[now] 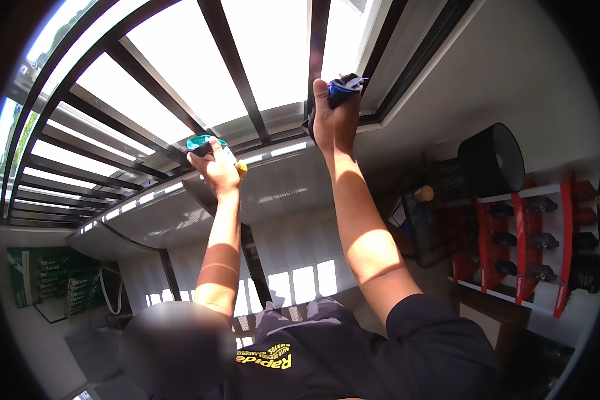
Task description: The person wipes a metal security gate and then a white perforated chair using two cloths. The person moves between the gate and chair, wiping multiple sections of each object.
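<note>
Left hand (220, 170), fingers clutching teal bundle (203, 143); right hand (336, 123), fingers clutching blue-black bundle (343, 88); both near barred window (157, 90)'s lower edge; work seemingly under way, remainder unclear.

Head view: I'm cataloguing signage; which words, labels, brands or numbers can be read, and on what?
Wording not copied; lettering stands here:
Black shirt: yellow print, mostly legible, upside down.
Green display, left: white print, partly legible.
Red strips, right: white print, too small to read.
Blue-black bundle in the right hand, green item in the left hand: no readable print.
</note>
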Demonstrator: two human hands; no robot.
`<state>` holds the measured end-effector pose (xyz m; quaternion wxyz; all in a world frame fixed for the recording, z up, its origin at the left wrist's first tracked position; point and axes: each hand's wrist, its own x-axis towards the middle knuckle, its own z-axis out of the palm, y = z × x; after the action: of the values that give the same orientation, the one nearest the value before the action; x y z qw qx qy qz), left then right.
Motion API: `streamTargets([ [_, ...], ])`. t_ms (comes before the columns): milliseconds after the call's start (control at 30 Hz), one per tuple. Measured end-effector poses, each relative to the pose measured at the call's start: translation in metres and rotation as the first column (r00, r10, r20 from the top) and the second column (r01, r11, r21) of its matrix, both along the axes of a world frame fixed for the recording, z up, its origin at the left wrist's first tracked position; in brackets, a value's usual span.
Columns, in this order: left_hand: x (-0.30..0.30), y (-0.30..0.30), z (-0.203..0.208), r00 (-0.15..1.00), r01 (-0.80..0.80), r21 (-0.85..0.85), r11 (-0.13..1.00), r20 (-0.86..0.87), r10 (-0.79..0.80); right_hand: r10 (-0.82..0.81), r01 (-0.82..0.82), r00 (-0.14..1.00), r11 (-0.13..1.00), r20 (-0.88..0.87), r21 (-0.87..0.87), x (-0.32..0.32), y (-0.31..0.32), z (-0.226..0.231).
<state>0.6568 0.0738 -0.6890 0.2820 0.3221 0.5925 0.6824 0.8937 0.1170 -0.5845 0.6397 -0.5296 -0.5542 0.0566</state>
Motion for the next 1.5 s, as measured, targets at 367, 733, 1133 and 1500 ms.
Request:
streamTargets([
  [367,0.071,0.092,0.173,0.775,0.067,0.577,0.814,-0.544,0.322,-0.125,0.074,0.988,0.898,0.09,0.433,-0.029,0.081,0.075],
  [733,0.086,0.029,-0.022,0.704,-0.075,-0.448,0.891,-0.657,-0.271,0.052,-0.075,0.995,0.948,-0.084,-0.309,0.035,0.009,-0.149],
  [1133,0.182,0.113,0.215,0.733,0.093,0.513,0.854,-0.616,0.29,-0.099,0.099,0.994,0.995,-0.044,-0.015,0.065,0.083,0.151],
  [1500,0.19,0.087,-0.046,0.623,0.11,0.108,0.988,-0.782,0.016,-0.185,0.265,0.951,0.902,0.248,-0.342,0.086,0.05,-0.171],
])
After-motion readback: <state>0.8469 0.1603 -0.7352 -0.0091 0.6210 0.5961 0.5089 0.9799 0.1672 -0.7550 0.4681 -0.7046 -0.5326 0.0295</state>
